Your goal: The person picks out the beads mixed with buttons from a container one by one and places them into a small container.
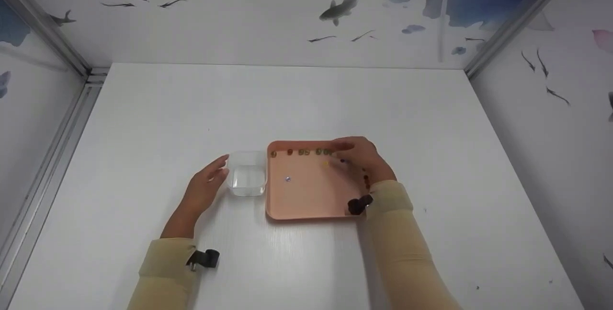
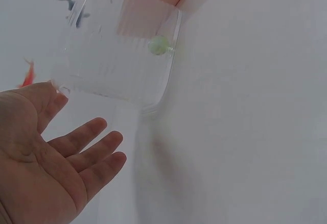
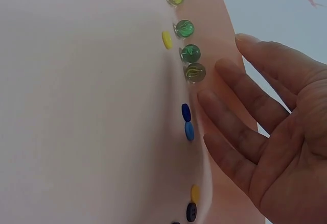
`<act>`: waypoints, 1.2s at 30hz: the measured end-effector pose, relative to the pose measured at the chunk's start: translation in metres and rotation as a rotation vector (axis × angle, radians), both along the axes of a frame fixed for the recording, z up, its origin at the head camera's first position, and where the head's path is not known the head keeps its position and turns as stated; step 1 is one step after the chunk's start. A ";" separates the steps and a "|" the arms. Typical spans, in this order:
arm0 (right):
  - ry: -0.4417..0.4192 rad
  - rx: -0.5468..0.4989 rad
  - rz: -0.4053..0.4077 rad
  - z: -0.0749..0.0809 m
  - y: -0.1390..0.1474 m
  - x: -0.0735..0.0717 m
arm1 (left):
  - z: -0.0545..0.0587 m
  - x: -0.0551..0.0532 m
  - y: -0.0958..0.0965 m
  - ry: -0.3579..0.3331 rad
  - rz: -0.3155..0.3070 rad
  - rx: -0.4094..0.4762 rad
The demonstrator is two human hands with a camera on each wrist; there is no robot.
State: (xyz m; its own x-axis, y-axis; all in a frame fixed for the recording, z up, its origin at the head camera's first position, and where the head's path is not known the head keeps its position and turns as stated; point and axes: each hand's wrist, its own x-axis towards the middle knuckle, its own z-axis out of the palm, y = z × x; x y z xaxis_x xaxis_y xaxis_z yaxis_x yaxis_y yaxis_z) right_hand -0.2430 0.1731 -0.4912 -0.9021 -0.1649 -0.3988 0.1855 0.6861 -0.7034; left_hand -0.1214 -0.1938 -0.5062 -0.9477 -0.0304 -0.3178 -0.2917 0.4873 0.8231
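Nearest are two plain tan cloth sleeves (image 1: pixel 165 271), and each one has a small black camera (image 1: pixel 209 258) on it. They reach over a smooth, flat white table (image 1: pixel 287 271).

On the left, the left hand (image 1: pixel 206 188) has its fingers spread, pinching nothing, with the tips right up at the side of a box (image 1: pixel 250 190). The one box is clear, shiny plastic, squarish with round corners. A pale green round thing shows through it, but I can't tell if it is inside.

Just right of the box is one pink tray (image 1: pixel 311 200), square with round corners and a low wall. On its left part sits one tiny sparkly bead (image 1: pixel 288 179).

Flat, round buttons (image 3: pixel 186 112) are in the tray's right part: I can count five from the right wrist, two yellow, two blue and one black, plus the edge of another.

The right hand (image 1: pixel 361 153) is over the tray's far right corner, fingers apart, gripping nothing I can see. Beside it, glassy round marbles (image 3: pixel 191 53) line the far side; the right wrist shows five.

Behind, a smooth white wall (image 1: pixel 268 37) has one red fish and two big grey ones.
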 end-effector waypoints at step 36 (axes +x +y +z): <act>0.028 0.078 -0.007 -0.003 -0.005 0.002 | -0.003 0.001 -0.003 0.019 -0.010 0.052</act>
